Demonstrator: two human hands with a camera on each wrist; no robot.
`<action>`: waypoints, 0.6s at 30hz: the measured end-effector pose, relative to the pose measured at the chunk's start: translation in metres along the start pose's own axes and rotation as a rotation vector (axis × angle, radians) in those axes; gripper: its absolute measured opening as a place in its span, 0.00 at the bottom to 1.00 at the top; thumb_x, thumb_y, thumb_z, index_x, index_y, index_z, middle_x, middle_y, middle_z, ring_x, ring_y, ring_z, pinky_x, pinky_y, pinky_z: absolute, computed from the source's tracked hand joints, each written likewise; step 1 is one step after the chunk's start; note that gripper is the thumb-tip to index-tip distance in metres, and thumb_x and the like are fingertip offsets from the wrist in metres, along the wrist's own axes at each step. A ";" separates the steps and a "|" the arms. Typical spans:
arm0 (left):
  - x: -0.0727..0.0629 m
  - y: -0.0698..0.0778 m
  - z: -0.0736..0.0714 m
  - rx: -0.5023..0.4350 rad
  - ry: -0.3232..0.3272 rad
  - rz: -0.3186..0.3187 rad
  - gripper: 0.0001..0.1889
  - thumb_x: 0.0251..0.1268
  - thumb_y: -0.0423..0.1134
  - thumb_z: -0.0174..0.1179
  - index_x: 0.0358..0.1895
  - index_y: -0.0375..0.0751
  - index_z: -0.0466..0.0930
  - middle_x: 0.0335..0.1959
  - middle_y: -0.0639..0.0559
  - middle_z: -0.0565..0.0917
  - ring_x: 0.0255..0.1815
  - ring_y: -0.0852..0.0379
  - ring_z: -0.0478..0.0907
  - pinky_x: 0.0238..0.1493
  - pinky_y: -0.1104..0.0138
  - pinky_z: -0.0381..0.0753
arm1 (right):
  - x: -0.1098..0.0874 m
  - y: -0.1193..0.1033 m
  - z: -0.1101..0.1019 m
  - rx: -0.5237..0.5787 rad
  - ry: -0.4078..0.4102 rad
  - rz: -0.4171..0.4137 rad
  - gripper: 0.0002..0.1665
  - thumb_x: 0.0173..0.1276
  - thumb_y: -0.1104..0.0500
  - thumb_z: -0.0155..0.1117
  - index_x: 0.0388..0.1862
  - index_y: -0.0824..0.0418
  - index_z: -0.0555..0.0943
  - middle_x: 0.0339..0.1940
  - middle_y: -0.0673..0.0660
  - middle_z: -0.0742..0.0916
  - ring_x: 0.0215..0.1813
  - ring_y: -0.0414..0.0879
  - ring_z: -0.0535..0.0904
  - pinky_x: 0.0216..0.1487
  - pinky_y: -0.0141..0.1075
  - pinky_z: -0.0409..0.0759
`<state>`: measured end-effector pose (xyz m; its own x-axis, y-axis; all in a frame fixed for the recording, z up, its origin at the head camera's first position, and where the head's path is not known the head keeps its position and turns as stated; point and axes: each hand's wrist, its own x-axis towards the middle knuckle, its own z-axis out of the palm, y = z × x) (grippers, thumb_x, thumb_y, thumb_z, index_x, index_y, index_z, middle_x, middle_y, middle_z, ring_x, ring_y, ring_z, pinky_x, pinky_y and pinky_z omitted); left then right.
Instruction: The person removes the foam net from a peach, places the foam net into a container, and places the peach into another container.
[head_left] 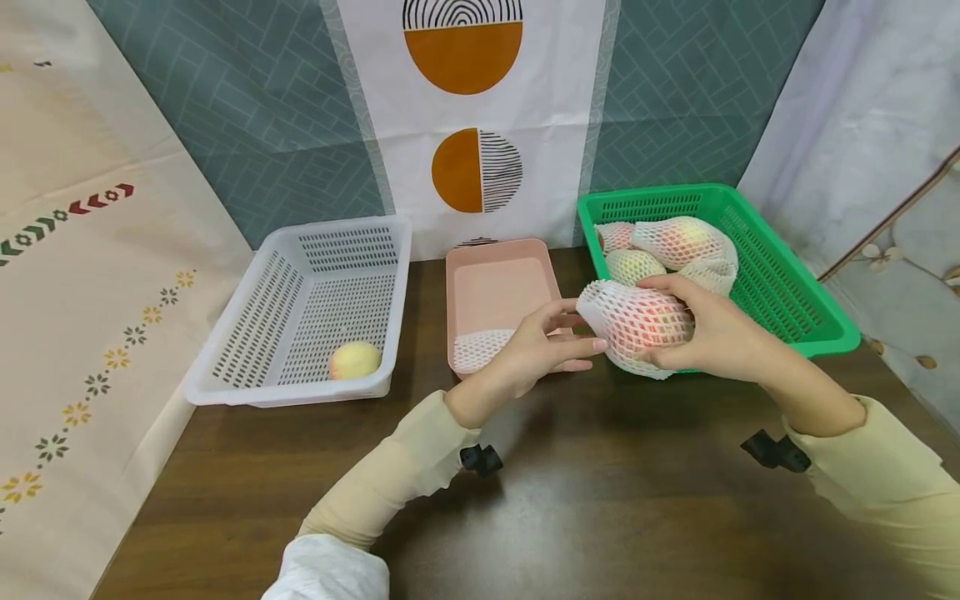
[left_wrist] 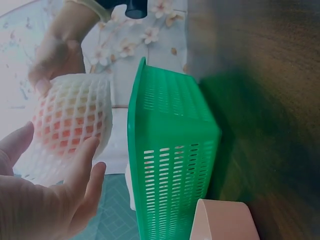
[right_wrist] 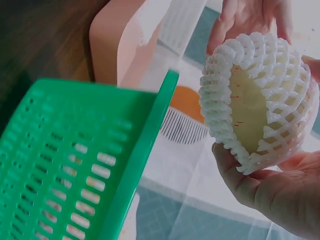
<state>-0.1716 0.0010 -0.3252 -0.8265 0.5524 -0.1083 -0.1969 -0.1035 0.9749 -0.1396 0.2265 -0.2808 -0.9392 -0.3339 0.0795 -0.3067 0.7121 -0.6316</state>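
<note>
My right hand (head_left: pixel 708 329) grips a round yellow-and-red fruit in a white foam net (head_left: pixel 641 325), thumb below and fingers above, in front of the green basket (head_left: pixel 795 292). In the right wrist view the net (right_wrist: pixel 285 95) gapes at one end and bares yellow skin with small red streaks. My left hand (head_left: pixel 540 342) is at the net's left end, its thumb and fingers spread apart around it. The left wrist view shows those fingers (left_wrist: pixel 82 170) fairly straight, close to the netted fruit (left_wrist: pixel 70 120).
Several netted fruits (head_left: pixel 686 242) lie in the green basket. A pink tray (head_left: pixel 502 287) in the middle holds an empty white foam net (head_left: pixel 480 350). At left, a grey-white basket (head_left: pixel 300 312) contains one bare yellow fruit (head_left: pixel 355 360). Patterned cloths (head_left: pixel 285 100) hang behind the wooden table (head_left: pixel 585 500).
</note>
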 end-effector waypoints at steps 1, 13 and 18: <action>0.000 -0.001 0.000 -0.005 -0.004 0.007 0.27 0.60 0.25 0.61 0.63 0.38 0.68 0.52 0.44 0.75 0.43 0.58 0.79 0.49 0.54 0.82 | -0.001 -0.002 0.002 0.004 0.000 -0.007 0.44 0.51 0.58 0.72 0.66 0.62 0.64 0.54 0.62 0.77 0.48 0.54 0.74 0.41 0.40 0.76; -0.016 -0.008 -0.006 0.011 -0.036 0.013 0.27 0.59 0.23 0.60 0.63 0.36 0.67 0.52 0.43 0.77 0.45 0.56 0.80 0.50 0.56 0.81 | -0.004 -0.010 0.025 0.026 0.001 -0.064 0.44 0.51 0.56 0.74 0.65 0.63 0.65 0.54 0.60 0.79 0.49 0.50 0.75 0.42 0.37 0.78; -0.027 -0.012 -0.006 0.040 -0.035 0.006 0.28 0.57 0.23 0.61 0.63 0.35 0.66 0.52 0.43 0.77 0.46 0.56 0.80 0.50 0.57 0.82 | -0.009 -0.012 0.033 0.017 -0.004 -0.062 0.43 0.51 0.54 0.75 0.64 0.62 0.66 0.53 0.60 0.80 0.48 0.50 0.76 0.41 0.37 0.78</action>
<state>-0.1502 -0.0180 -0.3355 -0.8087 0.5802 -0.0967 -0.1703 -0.0736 0.9826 -0.1222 0.2004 -0.2990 -0.9179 -0.3796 0.1159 -0.3616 0.6794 -0.6385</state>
